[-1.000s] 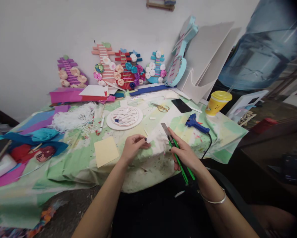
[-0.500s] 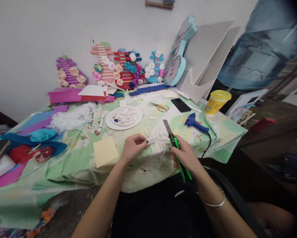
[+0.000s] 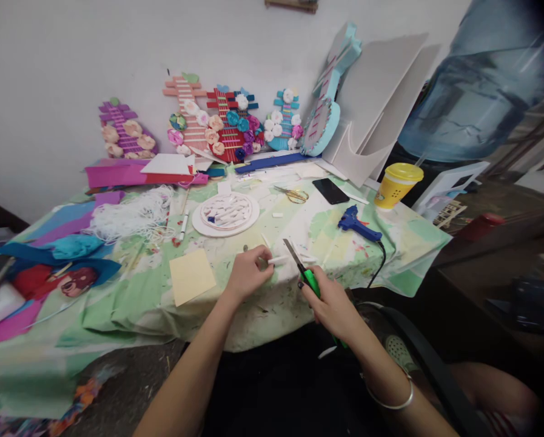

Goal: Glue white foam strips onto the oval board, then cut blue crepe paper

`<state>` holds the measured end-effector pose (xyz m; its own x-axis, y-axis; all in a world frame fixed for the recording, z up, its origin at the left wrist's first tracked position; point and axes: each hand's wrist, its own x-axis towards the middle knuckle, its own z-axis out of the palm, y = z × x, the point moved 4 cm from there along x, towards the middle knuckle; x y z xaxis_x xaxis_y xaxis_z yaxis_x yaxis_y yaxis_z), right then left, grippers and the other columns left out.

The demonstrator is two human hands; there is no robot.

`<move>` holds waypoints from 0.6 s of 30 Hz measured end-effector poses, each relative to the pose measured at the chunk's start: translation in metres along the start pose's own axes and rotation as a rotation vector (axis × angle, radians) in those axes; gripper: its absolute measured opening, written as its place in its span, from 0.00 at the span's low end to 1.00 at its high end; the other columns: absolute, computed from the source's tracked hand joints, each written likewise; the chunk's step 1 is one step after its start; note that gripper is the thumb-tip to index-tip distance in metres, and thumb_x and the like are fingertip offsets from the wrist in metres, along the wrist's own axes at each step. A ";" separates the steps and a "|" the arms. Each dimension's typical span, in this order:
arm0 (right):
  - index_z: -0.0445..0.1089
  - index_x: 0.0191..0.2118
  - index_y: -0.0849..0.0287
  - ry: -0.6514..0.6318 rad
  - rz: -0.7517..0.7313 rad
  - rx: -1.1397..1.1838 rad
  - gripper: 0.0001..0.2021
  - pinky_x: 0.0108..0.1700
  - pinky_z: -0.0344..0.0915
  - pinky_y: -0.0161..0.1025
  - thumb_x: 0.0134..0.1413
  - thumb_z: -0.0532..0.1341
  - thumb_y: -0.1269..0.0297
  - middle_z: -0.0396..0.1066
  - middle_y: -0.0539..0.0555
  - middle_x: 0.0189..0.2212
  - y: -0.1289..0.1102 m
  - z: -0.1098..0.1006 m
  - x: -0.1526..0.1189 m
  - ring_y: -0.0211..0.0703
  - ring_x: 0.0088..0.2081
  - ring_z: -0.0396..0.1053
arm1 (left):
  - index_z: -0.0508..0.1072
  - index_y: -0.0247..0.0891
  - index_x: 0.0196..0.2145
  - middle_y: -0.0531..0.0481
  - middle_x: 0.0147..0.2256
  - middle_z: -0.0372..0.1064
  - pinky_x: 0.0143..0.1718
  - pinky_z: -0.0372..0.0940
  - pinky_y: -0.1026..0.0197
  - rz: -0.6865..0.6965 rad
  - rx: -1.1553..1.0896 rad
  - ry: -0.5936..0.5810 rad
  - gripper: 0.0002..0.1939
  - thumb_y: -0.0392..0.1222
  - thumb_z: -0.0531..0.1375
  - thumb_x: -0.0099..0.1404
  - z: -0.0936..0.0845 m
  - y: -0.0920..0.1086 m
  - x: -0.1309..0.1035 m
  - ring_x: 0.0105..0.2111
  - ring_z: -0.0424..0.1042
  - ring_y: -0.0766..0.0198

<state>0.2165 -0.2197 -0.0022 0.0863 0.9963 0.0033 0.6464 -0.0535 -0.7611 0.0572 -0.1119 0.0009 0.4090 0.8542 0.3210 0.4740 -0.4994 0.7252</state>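
Between the thumb and fingers of my left hand (image 3: pixel 250 271) is a thin white stick (image 3: pixel 278 260), held just above the table's front edge. My right hand (image 3: pixel 329 298) grips green-handled scissors (image 3: pixel 308 280), their dark blades pointing up and left towards the stick without touching it. More small white pieces (image 3: pixel 302 252) lie behind the blades. A yellow square of paper (image 3: pixel 192 277) is left of my left hand. Farther back, a round white plate (image 3: pixel 226 215) holds many rolled white pieces.
A blue glue gun (image 3: pixel 359 224) with a black cord, a black phone (image 3: pixel 330 191), gold scissors (image 3: pixel 294 194) and a yellow cup (image 3: pixel 396 187) sit at the right. White string (image 3: pixel 130 215) lies left; decorated guitar shapes (image 3: pixel 228 124) line the wall.
The green-handled scissors in my right hand have swung left and come nearer the white stick, which now shows more clearly. My left hand has barely moved.
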 end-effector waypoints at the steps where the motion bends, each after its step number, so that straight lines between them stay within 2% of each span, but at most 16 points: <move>1: 0.59 0.45 0.56 -0.001 0.004 -0.008 0.11 0.25 0.54 0.32 0.58 0.49 0.61 0.60 0.45 0.19 0.001 0.000 -0.002 0.37 0.20 0.61 | 0.74 0.39 0.31 0.55 0.23 0.68 0.28 0.59 0.65 0.029 0.022 -0.007 0.09 0.34 0.59 0.50 0.001 0.001 0.000 0.20 0.63 0.68; 3: 0.59 0.45 0.56 -0.005 0.019 -0.020 0.11 0.25 0.53 0.32 0.58 0.49 0.61 0.61 0.46 0.20 0.004 0.001 -0.004 0.37 0.20 0.61 | 0.76 0.40 0.36 0.53 0.27 0.71 0.31 0.60 0.64 0.083 0.041 -0.018 0.13 0.33 0.58 0.52 0.002 0.004 0.000 0.22 0.64 0.68; 6: 0.59 0.43 0.57 -0.007 0.049 -0.027 0.10 0.24 0.52 0.32 0.59 0.48 0.61 0.61 0.47 0.21 0.009 0.003 -0.008 0.37 0.20 0.61 | 0.77 0.40 0.38 0.52 0.26 0.70 0.32 0.60 0.64 0.121 0.055 -0.031 0.14 0.33 0.57 0.54 0.002 0.004 0.000 0.23 0.64 0.67; 15: 0.59 0.43 0.57 -0.014 0.075 -0.058 0.10 0.23 0.50 0.32 0.60 0.46 0.61 0.58 0.46 0.17 0.003 0.008 -0.010 0.37 0.18 0.58 | 0.78 0.39 0.38 0.51 0.26 0.70 0.30 0.60 0.64 0.127 0.066 -0.019 0.14 0.34 0.57 0.54 0.003 0.004 0.000 0.21 0.63 0.69; 18: 0.59 0.42 0.57 -0.008 0.065 -0.005 0.09 0.23 0.51 0.32 0.60 0.46 0.61 0.59 0.46 0.19 0.003 0.010 -0.010 0.37 0.19 0.59 | 0.77 0.39 0.40 0.50 0.27 0.70 0.31 0.62 0.64 0.065 -0.017 -0.010 0.16 0.34 0.58 0.53 0.002 0.000 0.000 0.24 0.66 0.67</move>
<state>0.2103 -0.2293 -0.0106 0.1224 0.9912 -0.0509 0.6432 -0.1183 -0.7565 0.0587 -0.1119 -0.0001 0.4462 0.8188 0.3613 0.4330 -0.5508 0.7135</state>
